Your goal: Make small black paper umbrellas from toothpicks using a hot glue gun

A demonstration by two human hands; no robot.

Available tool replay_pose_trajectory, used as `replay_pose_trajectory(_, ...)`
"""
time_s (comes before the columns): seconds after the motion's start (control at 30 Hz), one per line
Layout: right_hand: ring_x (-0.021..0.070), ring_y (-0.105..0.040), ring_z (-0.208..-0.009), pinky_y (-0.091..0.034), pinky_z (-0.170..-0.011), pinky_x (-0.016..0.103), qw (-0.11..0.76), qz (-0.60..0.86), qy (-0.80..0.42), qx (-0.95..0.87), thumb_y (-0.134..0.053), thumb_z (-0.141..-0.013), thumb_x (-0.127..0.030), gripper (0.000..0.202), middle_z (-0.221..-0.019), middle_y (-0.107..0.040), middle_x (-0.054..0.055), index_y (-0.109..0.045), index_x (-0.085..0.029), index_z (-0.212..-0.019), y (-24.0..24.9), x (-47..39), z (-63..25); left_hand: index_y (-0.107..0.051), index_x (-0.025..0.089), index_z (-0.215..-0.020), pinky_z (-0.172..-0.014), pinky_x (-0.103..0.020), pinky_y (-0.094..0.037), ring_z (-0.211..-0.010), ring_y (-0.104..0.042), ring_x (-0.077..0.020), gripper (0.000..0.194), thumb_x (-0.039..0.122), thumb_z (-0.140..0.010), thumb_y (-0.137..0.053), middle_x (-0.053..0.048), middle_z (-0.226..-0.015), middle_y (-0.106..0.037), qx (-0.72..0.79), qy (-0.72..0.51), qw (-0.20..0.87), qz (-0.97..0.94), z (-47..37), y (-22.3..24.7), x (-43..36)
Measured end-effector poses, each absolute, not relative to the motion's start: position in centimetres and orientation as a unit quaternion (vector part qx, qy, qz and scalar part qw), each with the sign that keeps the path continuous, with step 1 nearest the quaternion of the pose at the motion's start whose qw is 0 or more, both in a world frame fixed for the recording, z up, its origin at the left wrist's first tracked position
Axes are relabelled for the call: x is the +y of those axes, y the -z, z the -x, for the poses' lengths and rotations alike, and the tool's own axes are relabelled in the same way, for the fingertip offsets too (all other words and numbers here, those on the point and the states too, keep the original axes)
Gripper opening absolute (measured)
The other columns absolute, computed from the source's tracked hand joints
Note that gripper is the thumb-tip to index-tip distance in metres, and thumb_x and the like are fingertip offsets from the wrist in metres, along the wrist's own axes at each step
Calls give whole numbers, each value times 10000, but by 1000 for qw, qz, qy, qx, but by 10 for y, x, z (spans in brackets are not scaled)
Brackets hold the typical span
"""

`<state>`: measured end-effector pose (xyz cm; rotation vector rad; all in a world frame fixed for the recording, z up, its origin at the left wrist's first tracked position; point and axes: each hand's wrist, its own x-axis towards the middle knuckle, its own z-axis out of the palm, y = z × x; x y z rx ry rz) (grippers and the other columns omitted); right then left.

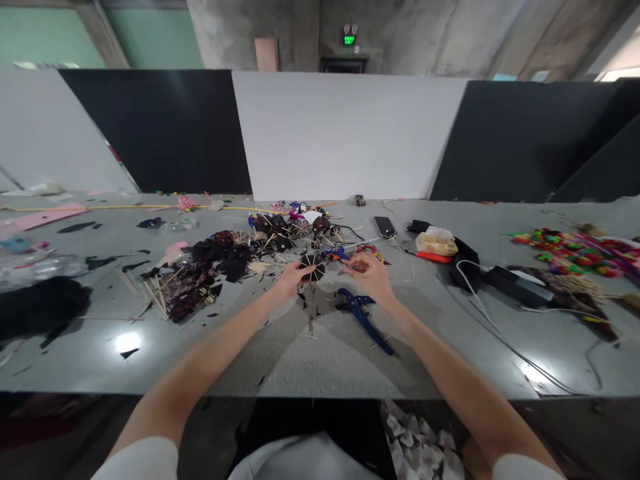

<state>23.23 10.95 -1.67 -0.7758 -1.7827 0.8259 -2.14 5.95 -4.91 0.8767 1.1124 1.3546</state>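
Observation:
Near the middle of the table, my left hand [291,279] grips a round black disc [313,268] with thin pale lines radiating from its centre. To its right, my right hand [369,275] is raised with thumb and fingers pinched together; whatever is between the fingertips is too small to name. Just below my right hand lies a dark blue plier-like tool [367,323]. Blue and orange handled tools [337,253] rest behind the gap between my hands.
Black scraps and sticks [190,287] pile up at the left. A phone [385,227] lies behind my right hand. An orange-edged item [433,257], a black box [519,285] with cables and colourful trimmings [565,250] are at the right. Upright panels [350,133] stand behind.

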Motion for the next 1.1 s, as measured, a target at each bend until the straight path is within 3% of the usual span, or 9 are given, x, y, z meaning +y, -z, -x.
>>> replay_pose_trajectory(0.1, 279, -725, -1040, -665, -848, 439, 473, 323, -315, -757, -810, -834, -501, 296, -1109, -676, 116, -714, -221, -839, 33, 106, -238, -761, 140, -934, -639, -291, -614, -730, -738, -183, 260, 297, -757, -869, -130, -1004, -810, 447, -566, 617, -315, 11, 50, 48)
replay_pose_trajectory(0.2, 273, -716, -1043, -675, -789, 415, 454, 312, -297, -780, -743, -890, -420, 196, -1118, -659, 118, -723, -231, -844, 40, 101, -238, -774, 127, -1029, -738, -306, -639, -787, -768, -204, 310, 378, -849, -796, -172, -1078, -807, 404, -532, 667, -330, 8, 54, 34)
replay_pose_trajectory(0.33, 251, -712, -1065, -669, -843, 410, 435, 295, -284, -802, -632, -931, -280, 97, -1157, -659, 114, -718, -239, -916, 42, 92, -231, -758, 125, -998, -774, -330, -642, -789, -774, -215, 313, 402, -856, -794, -172, -1042, -806, 403, -521, 662, -358, 6, 58, 27)
replay_pose_trajectory(0.5, 251, -679, -1191, -604, -1006, 439, 390, 253, -227, -856, -519, -935, -132, 286, -1267, -648, 131, -693, -243, -1133, 43, 79, -223, -743, 135, -905, -675, -321, -615, -673, -727, -186, 297, 403, -816, -833, -115, -888, -792, 427, -534, 617, -390, 1, 66, 29)
replay_pose_trajectory(0.7, 277, -665, -1206, -530, -1086, 467, 378, 252, -184, -872, -555, -1011, -259, 181, -1224, -683, 128, -675, -242, -1146, 40, 70, -217, -741, 136, -852, -644, -335, -609, -647, -692, -185, 312, 417, -772, -851, -87, -821, -777, 415, -552, 602, -400, -1, 71, 28)
replay_pose_trajectory(0.97, 253, -679, -1032, -532, -984, 408, 388, 294, -204, -850, -611, -1012, -417, 211, -1039, -706, 88, -705, -234, -964, 30, 64, -213, -750, 145, -879, -646, -321, -600, -655, -693, -184, 374, 483, -761, -859, -66, -800, -758, 445, -528, 570, -445, -1, 78, 30)
replay_pose_trajectory(1.03, 243, -679, -942, -533, -932, 389, 422, 300, -234, -823, -626, -998, -462, 275, -958, -718, 80, -720, -230, -885, 13, 53, -212, -756, 142, -885, -650, -316, -602, -656, -695, -182, 388, 490, -753, -866, -69, -808, -766, 442, -531, 566, -450, -1, 79, 30)
replay_pose_trajectory(1.1, 194, -621, -685, -534, -823, 365, 445, 279, -313, -791, -571, -1027, -505, 429, -720, -679, 36, -702, -228, -728, -14, 31, -215, -758, 143, -899, -635, -305, -594, -652, -703, -186, 398, 500, -757, -864, -75, -803, -773, 447, -530, 564, -448, 0, 78, 29)
